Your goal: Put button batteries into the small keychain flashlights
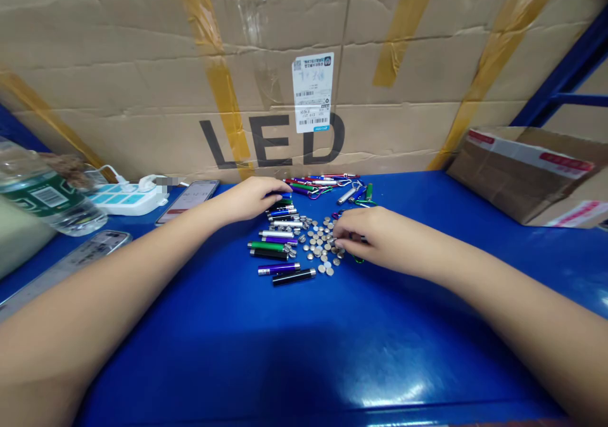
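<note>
My left hand (259, 197) rests at the far end of a column of small metal tubes, its fingertips on a blue one (285, 196); whether it grips it is unclear. My right hand (360, 232) is bent with thumb and fingers close together at the right edge of a scatter of small round silver discs (319, 240); anything between its fingertips is hidden. In the column lie a green tube (268, 246), a purple tube (280, 268) and, nearest me, a black tube (294, 277). Behind are tubes with carabiner clips (316, 189); a silver one (346, 196) lies right.
A large cardboard box (156, 97) stands behind the blue table (304, 363). At the left are a water bottle (47, 196), a power strip (126, 199) and two phones (190, 200). An open carton (513, 180) sits at the right.
</note>
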Demonstrator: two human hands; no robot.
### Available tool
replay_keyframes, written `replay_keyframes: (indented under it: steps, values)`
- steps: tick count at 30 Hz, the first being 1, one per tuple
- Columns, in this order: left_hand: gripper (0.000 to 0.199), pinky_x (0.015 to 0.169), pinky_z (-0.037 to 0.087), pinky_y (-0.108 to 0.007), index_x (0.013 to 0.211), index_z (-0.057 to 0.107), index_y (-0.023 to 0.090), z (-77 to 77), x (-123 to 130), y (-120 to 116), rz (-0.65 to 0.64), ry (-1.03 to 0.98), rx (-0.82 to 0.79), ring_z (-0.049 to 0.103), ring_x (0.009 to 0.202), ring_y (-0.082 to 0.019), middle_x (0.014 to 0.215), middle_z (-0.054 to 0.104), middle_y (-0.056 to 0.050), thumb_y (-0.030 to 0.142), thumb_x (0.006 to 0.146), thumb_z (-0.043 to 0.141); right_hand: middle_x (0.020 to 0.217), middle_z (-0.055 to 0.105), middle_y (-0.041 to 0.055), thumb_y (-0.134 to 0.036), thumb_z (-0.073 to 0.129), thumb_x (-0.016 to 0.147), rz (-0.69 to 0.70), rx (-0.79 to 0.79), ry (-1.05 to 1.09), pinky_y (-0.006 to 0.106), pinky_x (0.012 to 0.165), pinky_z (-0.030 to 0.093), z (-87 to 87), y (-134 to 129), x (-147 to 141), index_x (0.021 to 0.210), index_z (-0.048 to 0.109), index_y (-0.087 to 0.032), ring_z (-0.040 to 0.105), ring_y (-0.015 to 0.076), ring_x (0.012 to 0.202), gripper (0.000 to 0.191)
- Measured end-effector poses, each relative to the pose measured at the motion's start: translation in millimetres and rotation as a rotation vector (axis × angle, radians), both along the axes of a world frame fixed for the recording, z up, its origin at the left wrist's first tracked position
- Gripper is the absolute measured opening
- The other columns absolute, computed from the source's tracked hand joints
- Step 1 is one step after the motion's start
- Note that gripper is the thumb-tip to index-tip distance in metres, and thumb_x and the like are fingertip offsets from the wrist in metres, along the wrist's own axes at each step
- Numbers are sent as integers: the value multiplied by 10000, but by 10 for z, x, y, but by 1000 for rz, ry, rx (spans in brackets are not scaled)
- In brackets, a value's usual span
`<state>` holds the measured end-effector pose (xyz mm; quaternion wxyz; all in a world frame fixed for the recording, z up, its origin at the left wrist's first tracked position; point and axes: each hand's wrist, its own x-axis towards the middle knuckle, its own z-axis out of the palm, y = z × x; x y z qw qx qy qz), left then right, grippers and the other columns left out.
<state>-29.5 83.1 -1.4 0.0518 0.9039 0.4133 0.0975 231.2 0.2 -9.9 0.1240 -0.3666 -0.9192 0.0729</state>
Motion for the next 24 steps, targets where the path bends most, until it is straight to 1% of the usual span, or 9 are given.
replay_keyframes:
  steps: [5, 9, 12, 14, 20, 22, 24]
  values:
    - [281, 964, 428, -315, 1146, 617, 186, -55, -23, 28, 14, -40, -77, 581, 1091, -170, 1195, 642, -48, 243, 911, 474, 807, 663, 44, -173, 566, 834, -44, 9, -13, 269, 653, 415, -7, 3, -24, 820, 656, -181, 580, 165, 726, 91]
    - [254, 942, 434, -322, 1090, 644, 175, -57, -26, 48, 3, -20, -52, 597, 1033, -173, 1131, 660, -58, 249, 886, 511, 794, 664, 40, -179, 568, 835, -47, 19, 16, 275, 659, 412, -29, 13, -29, 805, 659, -181, 580, 167, 727, 96]
    - [275, 972, 413, -341, 1100, 647, 162, -84, -42, 78, -37, 8, -15, 582, 1058, -183, 1136, 648, -79, 265, 908, 479, 809, 666, 42, -175, 562, 839, -55, 32, 41, 284, 680, 415, -56, 21, -39, 809, 655, -179, 578, 170, 743, 97]
    - [295, 987, 404, -337, 1123, 640, 160, -114, -54, 94, -47, -5, -21, 570, 1083, -181, 1161, 633, -84, 270, 923, 453, 821, 665, 42, -174, 556, 845, -68, 43, 49, 287, 690, 414, -75, 23, -50, 822, 651, -180, 578, 172, 756, 98]
    - [286, 956, 424, -329, 1110, 643, 185, -158, -65, 100, 6, -83, -88, 579, 1066, -181, 1152, 639, -63, 305, 917, 471, 830, 649, 50, -175, 542, 865, -111, 87, 26, 273, 682, 411, -97, 57, -117, 837, 635, -168, 580, 167, 775, 97]
    - [287, 951, 424, -327, 1108, 635, 187, -172, -65, 108, 25, -126, -94, 583, 1062, -183, 1150, 646, -54, 326, 912, 479, 863, 646, 50, -176, 531, 872, -105, 119, -16, 265, 665, 405, -84, 88, -173, 862, 636, -167, 586, 163, 788, 106]
    - [293, 945, 428, -319, 1106, 628, 188, -199, -71, 126, 58, -180, -107, 589, 1058, -184, 1149, 653, -45, 346, 910, 477, 868, 640, 41, -172, 524, 874, -107, 163, -103, 259, 614, 382, -63, 120, -251, 863, 636, -169, 590, 158, 765, 113]
